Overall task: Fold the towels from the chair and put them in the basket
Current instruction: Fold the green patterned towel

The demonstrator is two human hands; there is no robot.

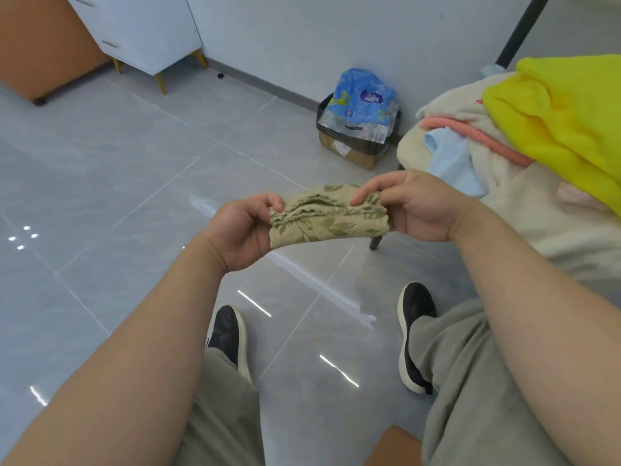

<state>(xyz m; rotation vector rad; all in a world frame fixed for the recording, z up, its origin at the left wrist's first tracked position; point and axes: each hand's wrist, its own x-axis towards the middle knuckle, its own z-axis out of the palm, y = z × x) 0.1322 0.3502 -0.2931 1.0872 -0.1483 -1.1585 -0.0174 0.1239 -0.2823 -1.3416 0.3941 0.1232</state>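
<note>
A folded leaf-patterned towel (331,227) is held in the air between both hands, above the grey tiled floor (134,183) and ahead of the knees. The left hand (247,230) is curled round the towel's left end, with thumb and forefinger pinched on the stacked edges at the top. The right hand (421,210) is closed round the right end, one fingertip pressed onto the layered edges. The towel is seen as a compact oblong of several layers, with the ruffled edges uppermost and a smooth fold along the bottom.

Below the hands, both forearms, grey-green trousers (477,381) and two black shoes (415,334) on the floor are recorded.

Just right of the right hand a chair is noted; only one black leg (375,243) is exposed, the seat being hidden under a pile of towels. A yellow towel (568,122) lies on top, a cream towel (497,183) with a coral-pink band beneath it, and a light blue towel (453,163) at the near edge of the pile.

Beyond the towel, against the wall, a cardboard box (353,149) lined with a black bag is seen, a blue plastic package (364,102) resting in it. A white cabinet (144,28) on gold legs stands at the far left.

A brown corner (393,447) is cut off by the lower edge; what it belongs to cannot be told.
</note>
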